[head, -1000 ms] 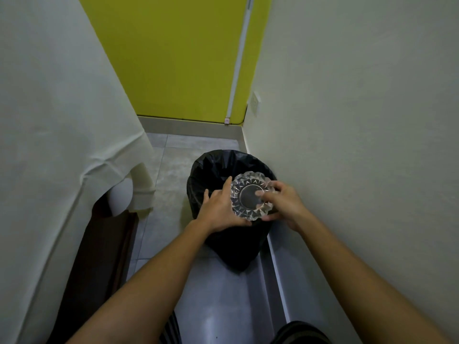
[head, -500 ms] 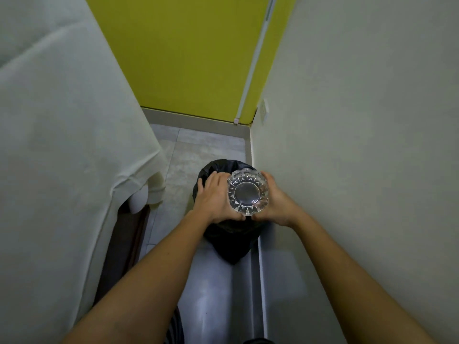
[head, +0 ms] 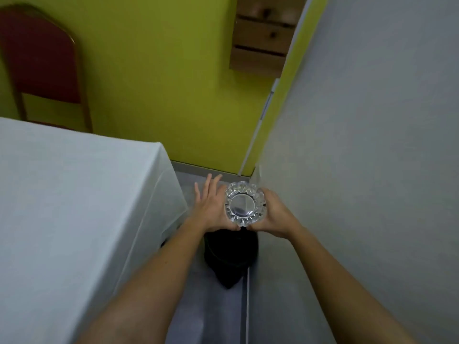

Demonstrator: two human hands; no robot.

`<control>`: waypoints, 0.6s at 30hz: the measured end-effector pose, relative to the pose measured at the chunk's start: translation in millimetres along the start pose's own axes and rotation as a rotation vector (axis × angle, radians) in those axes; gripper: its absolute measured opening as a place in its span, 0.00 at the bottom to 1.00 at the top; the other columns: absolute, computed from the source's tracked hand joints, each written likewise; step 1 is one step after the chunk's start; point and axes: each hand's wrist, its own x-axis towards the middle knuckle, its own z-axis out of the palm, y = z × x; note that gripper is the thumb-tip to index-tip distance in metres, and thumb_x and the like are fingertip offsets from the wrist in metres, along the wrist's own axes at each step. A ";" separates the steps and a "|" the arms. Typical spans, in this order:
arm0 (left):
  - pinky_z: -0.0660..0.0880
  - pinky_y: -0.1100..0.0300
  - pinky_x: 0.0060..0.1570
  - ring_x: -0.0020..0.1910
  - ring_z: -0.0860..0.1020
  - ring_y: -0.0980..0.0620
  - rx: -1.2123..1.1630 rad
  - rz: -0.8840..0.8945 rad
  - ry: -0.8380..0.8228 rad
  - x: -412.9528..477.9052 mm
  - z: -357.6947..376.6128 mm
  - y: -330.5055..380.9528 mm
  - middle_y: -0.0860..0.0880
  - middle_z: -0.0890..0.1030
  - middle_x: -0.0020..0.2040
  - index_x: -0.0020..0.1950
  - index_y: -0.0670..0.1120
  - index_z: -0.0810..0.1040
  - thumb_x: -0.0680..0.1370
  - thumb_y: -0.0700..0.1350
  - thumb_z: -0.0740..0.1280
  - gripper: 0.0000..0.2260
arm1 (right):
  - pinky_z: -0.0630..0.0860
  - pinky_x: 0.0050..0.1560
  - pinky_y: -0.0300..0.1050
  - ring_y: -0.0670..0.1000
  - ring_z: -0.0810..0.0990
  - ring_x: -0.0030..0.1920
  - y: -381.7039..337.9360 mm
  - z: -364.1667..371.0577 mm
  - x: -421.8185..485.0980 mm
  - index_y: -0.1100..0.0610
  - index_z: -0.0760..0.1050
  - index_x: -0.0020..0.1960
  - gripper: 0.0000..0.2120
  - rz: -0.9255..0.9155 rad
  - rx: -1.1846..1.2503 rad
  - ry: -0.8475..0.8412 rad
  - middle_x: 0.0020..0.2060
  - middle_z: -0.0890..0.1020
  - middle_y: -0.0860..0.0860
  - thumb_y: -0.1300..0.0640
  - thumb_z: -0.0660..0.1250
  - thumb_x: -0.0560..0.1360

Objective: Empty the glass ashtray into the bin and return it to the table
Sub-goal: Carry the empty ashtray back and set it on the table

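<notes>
The cut-glass ashtray (head: 244, 206) faces up at me, held level between both hands above the floor. My left hand (head: 211, 207) presses flat against its left side with fingers stretched forward. My right hand (head: 274, 216) cups its right side and underside. Its bowl looks clean. The bin (head: 229, 256), lined with a black bag, stands on the floor just below and behind the ashtray, partly hidden by my hands. The table (head: 74, 194), under a white cloth, fills the left of the view, its near corner close to my left hand.
A grey wall (head: 360, 170) runs along the right, close to my right arm. A yellow wall is ahead with a wooden drawer unit (head: 260, 38) hung on it. A red chair (head: 39, 60) stands behind the table. Grey floor lies between table and wall.
The view has risen and tilted up, bringing the table top and chair into sight. The ashtray came up off the bin, held by both hands, which now sits lower in view.
</notes>
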 end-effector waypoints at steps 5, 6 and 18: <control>0.38 0.39 0.73 0.78 0.39 0.47 0.046 -0.033 0.066 -43.7 -90.4 -17.7 0.49 0.46 0.80 0.75 0.45 0.59 0.55 0.69 0.75 0.56 | 0.56 0.76 0.58 0.58 0.50 0.77 -85.9 -18.0 -10.1 0.60 0.57 0.74 0.56 -0.131 -0.307 0.049 0.77 0.52 0.58 0.40 0.79 0.57; 0.37 0.39 0.73 0.78 0.39 0.47 0.060 -0.029 0.079 -53.0 -102.2 -25.6 0.49 0.47 0.80 0.75 0.45 0.59 0.55 0.70 0.74 0.56 | 0.54 0.76 0.60 0.59 0.47 0.77 -100.8 -13.4 -10.8 0.60 0.56 0.75 0.56 -0.150 -0.342 0.051 0.78 0.49 0.57 0.38 0.79 0.57; 0.36 0.40 0.73 0.78 0.38 0.48 0.101 -0.182 0.174 -175.1 -194.6 -161.9 0.49 0.49 0.79 0.74 0.46 0.60 0.58 0.70 0.73 0.52 | 0.46 0.75 0.62 0.61 0.38 0.76 -263.9 86.8 -5.3 0.58 0.56 0.74 0.55 -0.318 -0.446 0.010 0.78 0.45 0.57 0.36 0.76 0.58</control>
